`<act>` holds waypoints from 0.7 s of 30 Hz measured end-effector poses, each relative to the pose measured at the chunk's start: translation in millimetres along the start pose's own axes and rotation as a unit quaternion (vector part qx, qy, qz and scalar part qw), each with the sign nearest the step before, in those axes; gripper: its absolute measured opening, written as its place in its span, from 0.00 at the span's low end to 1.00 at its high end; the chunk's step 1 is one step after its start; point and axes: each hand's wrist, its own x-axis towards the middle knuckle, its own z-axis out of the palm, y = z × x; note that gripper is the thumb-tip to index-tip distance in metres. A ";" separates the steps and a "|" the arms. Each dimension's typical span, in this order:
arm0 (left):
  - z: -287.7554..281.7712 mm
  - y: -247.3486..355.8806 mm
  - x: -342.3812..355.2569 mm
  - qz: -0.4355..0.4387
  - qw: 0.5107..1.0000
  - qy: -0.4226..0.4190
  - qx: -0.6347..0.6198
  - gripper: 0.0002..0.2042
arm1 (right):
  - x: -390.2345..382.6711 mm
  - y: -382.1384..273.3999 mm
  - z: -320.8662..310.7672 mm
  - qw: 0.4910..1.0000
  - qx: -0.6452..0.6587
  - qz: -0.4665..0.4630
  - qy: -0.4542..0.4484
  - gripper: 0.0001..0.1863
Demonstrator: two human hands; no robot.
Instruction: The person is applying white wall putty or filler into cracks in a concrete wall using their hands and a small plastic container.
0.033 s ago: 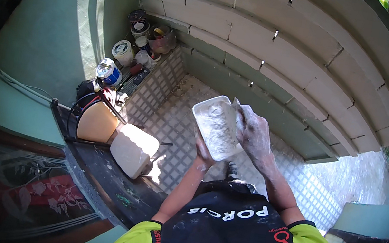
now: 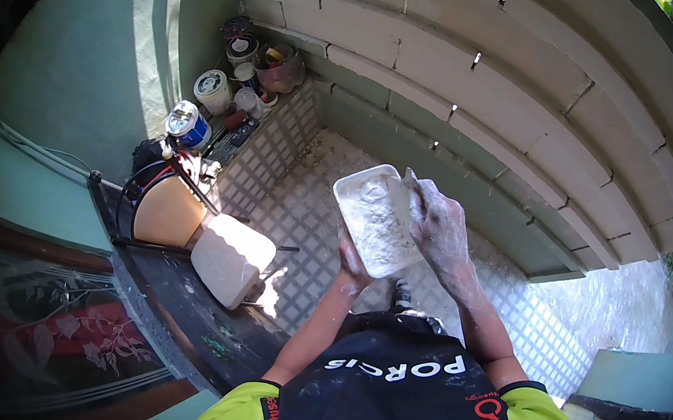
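The right hand [image 2: 442, 226], dusted white to the wrist, has its fingers curled in and pressed round what looks like a flat scraper [image 2: 409, 180], whose grey edge sticks out past the fingertips at the tub's far right corner; its handle is hidden in the grip. The left hand [image 2: 353, 259] grips the near left side of the white rectangular tub [image 2: 357, 180], though most of its fingers are hidden beneath, so how far they spread I cannot tell. The tub hangs between the two hands, tilted so its inside shows. In it, just left of the right fingers, lies a lumpy white mass [image 2: 385, 229], dry powder or thick paste, I can't tell which. The work looks partway along: the material is in the tub and the tool is at it, but the surface is rough and uneven, so the blending seems unfinished. Nearer the body than both hands is a black top [image 2: 405, 402] with lime-yellow sleeves. Beyond the left fingers, to the left, stands a chair with a pale seat [image 2: 233, 258]; farther ahead on that side are a blue-and-white bucket [image 2: 188, 125] and a lidded white pail [image 2: 213, 91]. Below the fingers spreads the checkered tile floor [image 2: 320, 175]; ahead of them rises a pale block wall [image 2: 457, 69].
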 end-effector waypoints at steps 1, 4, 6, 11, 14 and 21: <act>1.8 -2.2 2.4 -0.003 1.000 -0.002 0.001 0.36 | -1.5 5.1 3.6 1.000 -0.001 0.001 0.003 0.07; 11.6 -8.2 4.4 0.041 0.994 0.089 0.040 0.35 | -6.4 8.7 15.0 0.999 0.033 -0.039 -0.017 0.08; 14.7 -9.4 -1.0 0.037 0.993 0.106 0.032 0.36 | -11.3 -4.8 9.8 0.997 0.077 0.002 -0.026 0.12; 0.6 -15.9 -0.4 0.048 0.990 0.106 0.085 0.37 | -19.8 -14.9 11.5 0.995 0.093 -0.020 -0.028 0.15; 12.2 -13.7 -2.2 0.030 0.996 0.071 0.036 0.40 | -9.8 4.9 -1.3 0.999 0.040 -0.003 -0.022 0.09; 14.2 -24.6 0.7 0.023 0.994 0.080 0.067 0.40 | -13.3 17.3 10.0 0.999 0.028 -0.011 -0.032 0.16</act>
